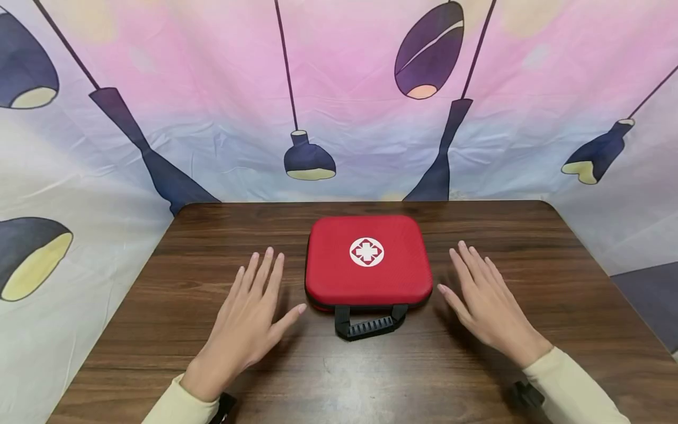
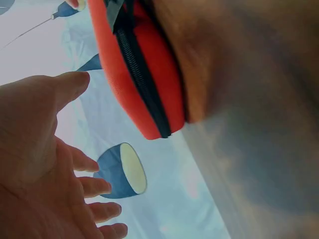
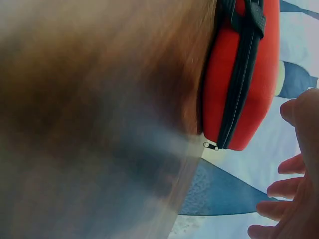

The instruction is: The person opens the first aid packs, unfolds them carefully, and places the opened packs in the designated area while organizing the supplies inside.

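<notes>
A red first aid case (image 1: 369,282) with a white cross emblem (image 1: 366,252) lies flat on the wooden table, its black carry handle (image 1: 371,325) toward the person. To its left is the left hand (image 1: 246,315), palm down, fingers straight and thumb spread toward the case's front corner. The right hand (image 1: 489,306) is held likewise on the right side, its thumb tip a short way from the case. Neither hand holds anything. A black zipper (image 2: 139,74) runs round the case's side in the left wrist view; its metal pull (image 3: 211,146) shows at a corner in the right wrist view.
The dark brown table (image 1: 212,235) has rounded far corners. Behind it hangs a pink and blue cloth (image 1: 222,118) printed with hanging lamps. Black straps (image 1: 528,393) sit at the cream sleeves (image 1: 572,386). A grey surface (image 1: 648,300) lies beyond the right edge.
</notes>
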Tool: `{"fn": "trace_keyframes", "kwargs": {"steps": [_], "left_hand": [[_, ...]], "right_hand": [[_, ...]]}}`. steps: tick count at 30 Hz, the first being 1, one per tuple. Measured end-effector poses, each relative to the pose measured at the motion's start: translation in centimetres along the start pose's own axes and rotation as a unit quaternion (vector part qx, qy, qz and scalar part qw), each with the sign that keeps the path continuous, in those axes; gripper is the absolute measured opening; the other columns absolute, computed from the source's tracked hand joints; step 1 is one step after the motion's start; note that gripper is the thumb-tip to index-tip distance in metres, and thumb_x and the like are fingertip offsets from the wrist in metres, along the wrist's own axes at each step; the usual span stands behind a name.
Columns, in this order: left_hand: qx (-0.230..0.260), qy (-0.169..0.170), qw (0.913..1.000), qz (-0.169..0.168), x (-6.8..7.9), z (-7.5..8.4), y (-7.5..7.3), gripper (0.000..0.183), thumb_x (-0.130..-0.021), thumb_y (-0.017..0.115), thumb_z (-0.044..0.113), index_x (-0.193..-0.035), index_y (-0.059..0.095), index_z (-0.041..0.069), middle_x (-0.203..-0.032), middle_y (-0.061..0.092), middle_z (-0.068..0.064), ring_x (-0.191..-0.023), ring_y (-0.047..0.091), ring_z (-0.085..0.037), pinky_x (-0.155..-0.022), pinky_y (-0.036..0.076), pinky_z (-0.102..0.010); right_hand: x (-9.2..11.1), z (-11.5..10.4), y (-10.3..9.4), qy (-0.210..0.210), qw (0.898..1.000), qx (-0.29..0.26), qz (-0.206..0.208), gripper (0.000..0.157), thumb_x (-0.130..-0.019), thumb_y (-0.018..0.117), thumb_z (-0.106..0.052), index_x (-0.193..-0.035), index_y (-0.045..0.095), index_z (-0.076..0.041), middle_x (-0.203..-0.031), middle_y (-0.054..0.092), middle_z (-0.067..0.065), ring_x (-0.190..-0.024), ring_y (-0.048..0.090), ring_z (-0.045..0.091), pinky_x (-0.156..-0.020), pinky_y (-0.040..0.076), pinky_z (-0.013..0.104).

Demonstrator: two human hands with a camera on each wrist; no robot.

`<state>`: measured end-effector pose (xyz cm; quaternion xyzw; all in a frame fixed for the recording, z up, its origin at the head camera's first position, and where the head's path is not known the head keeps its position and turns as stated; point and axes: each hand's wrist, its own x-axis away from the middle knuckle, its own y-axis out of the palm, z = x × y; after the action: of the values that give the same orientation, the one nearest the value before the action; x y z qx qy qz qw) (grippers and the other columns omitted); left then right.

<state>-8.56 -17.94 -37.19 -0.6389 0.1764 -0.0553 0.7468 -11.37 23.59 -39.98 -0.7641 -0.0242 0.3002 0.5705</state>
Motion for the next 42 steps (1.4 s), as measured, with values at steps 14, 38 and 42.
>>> {"fn": "trace_keyframes", "kwargs": {"steps": [14,38,42], "left_hand": [[0.041,0.032,0.9986,-0.005,-5.6,0.9,-1.3,0.092,-0.099,0.049,0.064,-0.162,0.019,0.005,-0.168,0.015,-0.014,-0.155,0.008,-0.035,-0.125,0.011,-0.051],[0.115,0.072,0.9863,-0.094,-12.0,2.9,2.3,0.085,-0.093,0.062,0.057,-0.159,0.034,0.011,-0.163,0.031,-0.010,-0.152,0.022,-0.030,-0.123,0.022,-0.049],[0.127,0.086,0.9814,-0.115,-12.2,2.9,2.7,0.085,-0.094,0.061,0.057,-0.159,0.033,0.011,-0.165,0.027,-0.009,-0.154,0.018,-0.029,-0.124,0.018,-0.046]], "right_hand": [[-5.9,3.5,2.0,-0.014,0.999,-0.043,-0.009,0.059,-0.098,0.066,-0.014,-0.145,0.042,0.012,-0.149,0.041,0.034,-0.133,0.044,0.051,-0.105,0.038,0.067],[-13.7,6.8,6.1,0.033,0.964,-0.184,-0.187,0.044,-0.095,0.048,0.010,-0.139,0.053,0.009,-0.114,0.059,0.023,-0.094,0.054,0.031,-0.082,0.046,0.044],[-14.4,6.9,6.4,0.027,0.960,-0.198,-0.194,0.039,-0.095,0.052,0.008,-0.133,0.059,0.007,-0.101,0.058,0.017,-0.088,0.050,0.029,-0.076,0.042,0.040]]}}
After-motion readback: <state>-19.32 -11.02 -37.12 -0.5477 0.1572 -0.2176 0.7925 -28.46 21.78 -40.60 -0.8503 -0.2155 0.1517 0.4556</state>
